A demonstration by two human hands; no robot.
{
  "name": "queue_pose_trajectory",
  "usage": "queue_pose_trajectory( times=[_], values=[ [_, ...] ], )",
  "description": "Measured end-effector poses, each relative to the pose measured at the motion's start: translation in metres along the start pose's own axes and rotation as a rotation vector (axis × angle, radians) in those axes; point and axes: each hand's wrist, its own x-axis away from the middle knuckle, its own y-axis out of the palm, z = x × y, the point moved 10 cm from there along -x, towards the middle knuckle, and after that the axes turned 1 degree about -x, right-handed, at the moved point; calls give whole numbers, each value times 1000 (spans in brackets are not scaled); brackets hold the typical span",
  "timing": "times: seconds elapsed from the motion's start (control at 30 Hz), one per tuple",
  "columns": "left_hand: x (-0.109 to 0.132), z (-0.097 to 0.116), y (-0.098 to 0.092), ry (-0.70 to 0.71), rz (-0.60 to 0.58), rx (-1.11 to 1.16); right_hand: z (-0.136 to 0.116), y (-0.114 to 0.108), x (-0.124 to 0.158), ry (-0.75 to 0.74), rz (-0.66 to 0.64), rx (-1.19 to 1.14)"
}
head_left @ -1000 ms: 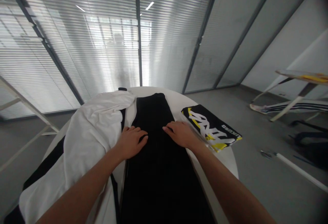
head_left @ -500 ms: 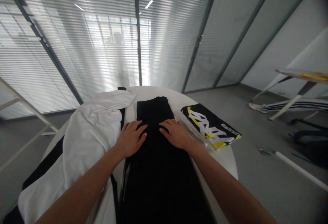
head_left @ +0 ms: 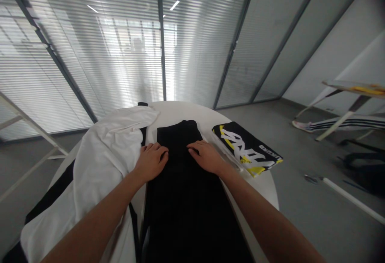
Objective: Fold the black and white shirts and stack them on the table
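Observation:
A long black garment (head_left: pixel 192 207) lies lengthwise, running from the near edge of the view toward the far side of the round white table (head_left: pixel 177 108). My left hand (head_left: pixel 152 160) is on its left edge, fingers curled and the thumb drawn in close to them on the cloth. On the opposite edge, my right hand (head_left: pixel 206 156) has bent fingers and thumb closed on the fabric. The cloth under the fingertips is too dark to show its folds. Beyond both hands, the garment's far end lies flat and slightly uneven.
A white garment with black parts (head_left: pixel 102 154) is heaped on the left, hanging over the table edge. On the right lies a black, white and yellow printed packet (head_left: pixel 246 148). A white pole (head_left: pixel 351 199) and another table (head_left: pixel 355 88) stand farther right; glass panels with blinds (head_left: pixel 129 66) are ahead.
The black garment's far end has slid toward me and slightly left. My left hand's fingers have curled in from a flatter spread; the right hand has barely moved, its fingers bending more.

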Motion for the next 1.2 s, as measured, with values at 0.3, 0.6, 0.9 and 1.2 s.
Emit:
queue_pose_trajectory(
  times=[0.3,0.6,0.9,1.2],
  values=[
    [0,-3,1,-28,-16,-5,4,0,1,31,11,18],
    [-2,-14,0,-126,3,-8,20,-6,-1,163,61,22],
    [-4,-53,12,-378,16,92,63,8,6,474,75,34],
    [-3,-68,20,-589,-3,978,82,4,2,526,248,-554]
  ],
)
